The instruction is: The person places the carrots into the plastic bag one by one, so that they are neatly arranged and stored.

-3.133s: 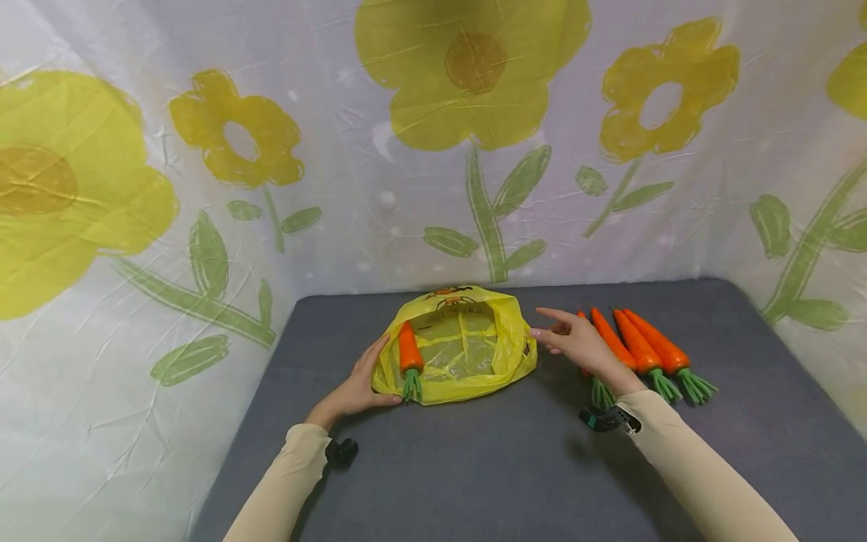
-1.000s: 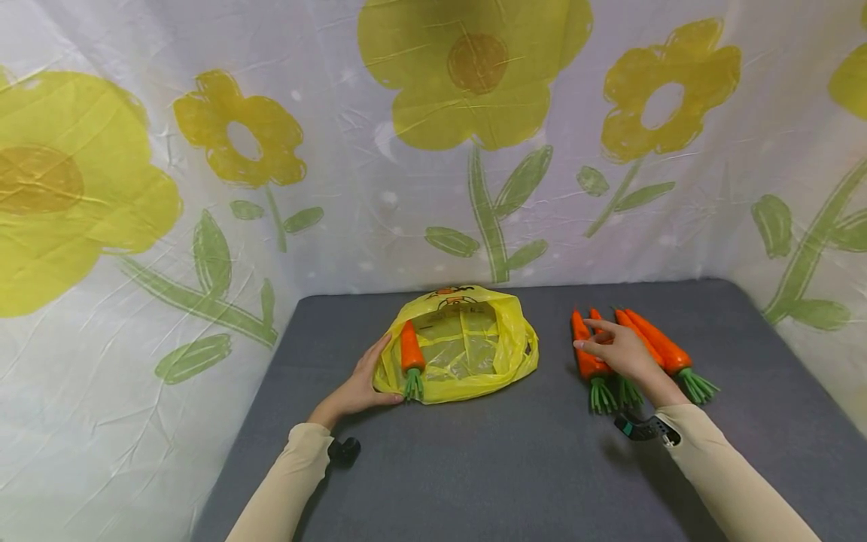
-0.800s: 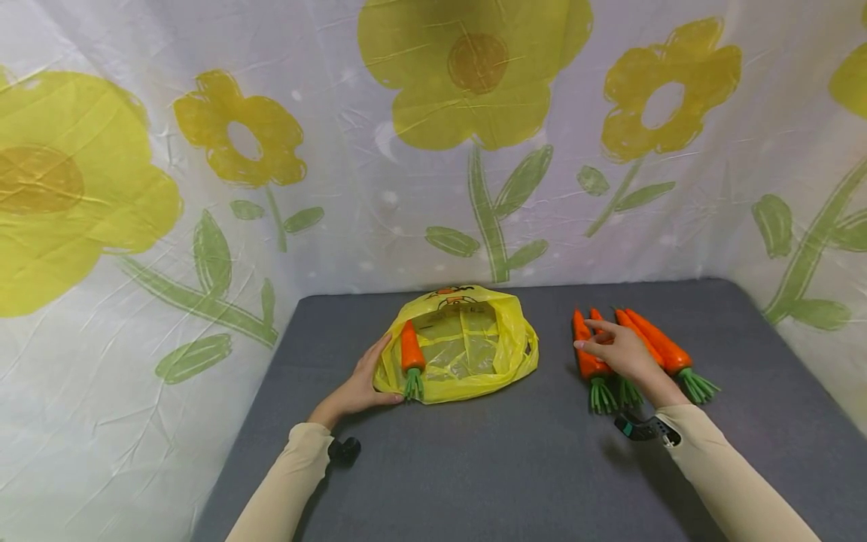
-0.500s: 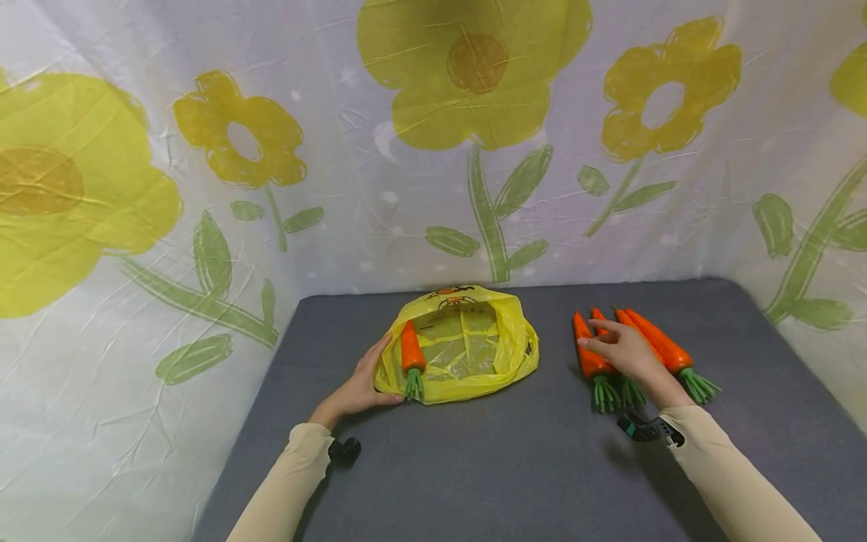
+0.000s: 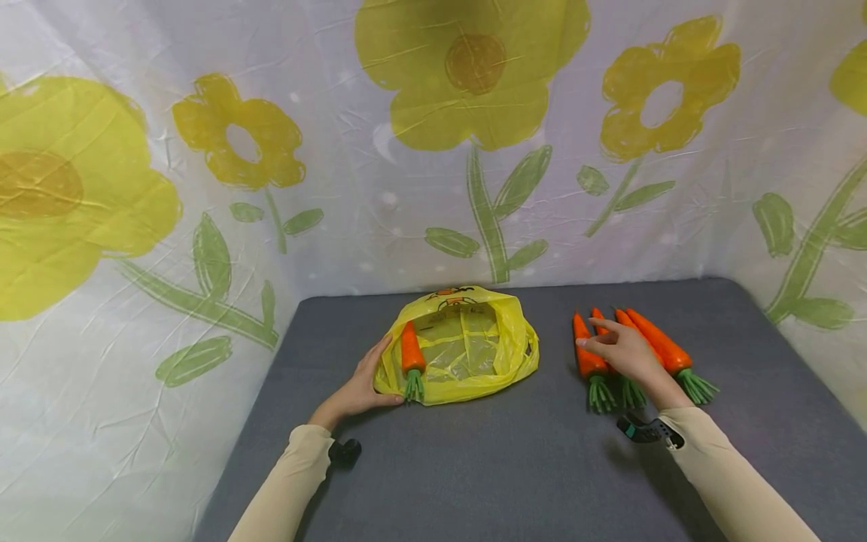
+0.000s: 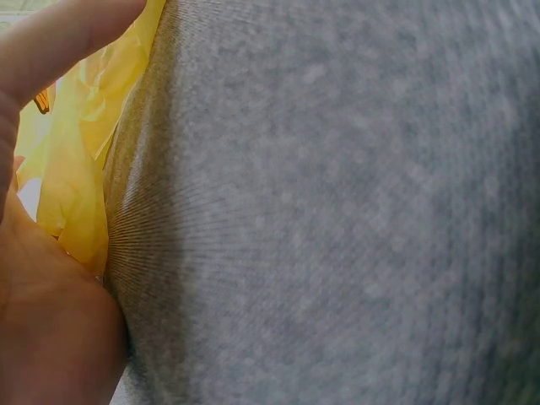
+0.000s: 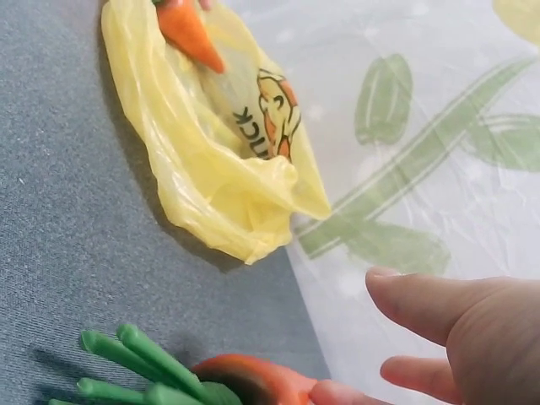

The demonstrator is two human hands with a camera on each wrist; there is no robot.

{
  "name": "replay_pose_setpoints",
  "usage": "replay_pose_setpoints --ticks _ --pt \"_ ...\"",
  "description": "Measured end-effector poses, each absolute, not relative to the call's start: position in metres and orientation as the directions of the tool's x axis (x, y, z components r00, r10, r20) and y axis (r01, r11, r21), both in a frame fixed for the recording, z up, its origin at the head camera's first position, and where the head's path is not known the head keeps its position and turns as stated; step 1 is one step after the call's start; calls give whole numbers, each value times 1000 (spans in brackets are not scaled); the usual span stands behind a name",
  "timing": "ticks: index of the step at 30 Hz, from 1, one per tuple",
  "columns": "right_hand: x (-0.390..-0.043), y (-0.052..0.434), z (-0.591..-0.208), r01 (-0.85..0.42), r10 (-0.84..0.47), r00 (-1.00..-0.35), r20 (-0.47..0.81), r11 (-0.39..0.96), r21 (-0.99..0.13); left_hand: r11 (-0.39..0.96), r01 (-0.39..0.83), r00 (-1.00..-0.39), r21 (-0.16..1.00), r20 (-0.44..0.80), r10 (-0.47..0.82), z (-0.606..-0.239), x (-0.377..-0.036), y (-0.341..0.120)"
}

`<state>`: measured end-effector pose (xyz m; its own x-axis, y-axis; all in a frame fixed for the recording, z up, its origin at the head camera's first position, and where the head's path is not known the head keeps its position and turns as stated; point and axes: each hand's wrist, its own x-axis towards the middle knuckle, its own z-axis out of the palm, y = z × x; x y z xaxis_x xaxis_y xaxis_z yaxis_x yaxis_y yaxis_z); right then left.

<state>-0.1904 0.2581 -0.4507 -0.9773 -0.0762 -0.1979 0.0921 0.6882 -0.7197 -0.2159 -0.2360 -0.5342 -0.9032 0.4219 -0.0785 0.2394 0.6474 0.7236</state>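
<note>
A yellow plastic bag (image 5: 474, 388) lies with its mouth spread toward me. One orange carrot (image 5: 411, 350) with green stems lies at its left side, stems over the front rim. My left hand (image 5: 359, 384) rests against the bag's left edge, thumb at the front and fingers along the side. On the right, my right hand (image 5: 630, 352) is over the left carrots of a group, thumb and index finger apart. Its fingertips are right at the leftmost carrot (image 5: 588, 354). In the right wrist view, a fingertip meets that carrot's orange body (image 7: 261, 378); another carrot is partly hidden beneath the hand.
More carrots (image 5: 660, 339) lie just right of my right hand, tips pointing away. Everything sits on a dark grey cloth-covered table (image 5: 474, 467). A white curtain (image 5: 379, 226) with yellow flowers hangs behind and at both sides.
My right hand has left the bag's right edge and moved right, over the carrots, and has nearly stayed there since. The leftmost carrot has shifted slightly. The left hand stays at the bag.
</note>
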Motion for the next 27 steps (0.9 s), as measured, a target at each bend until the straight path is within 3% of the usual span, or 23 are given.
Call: replay_pose_setpoints --ticks 27 --pt "-193 239 -460 66 -99 -979 -180 682 -729 652 230 -903 722 -91 419 -532 -215 -235"
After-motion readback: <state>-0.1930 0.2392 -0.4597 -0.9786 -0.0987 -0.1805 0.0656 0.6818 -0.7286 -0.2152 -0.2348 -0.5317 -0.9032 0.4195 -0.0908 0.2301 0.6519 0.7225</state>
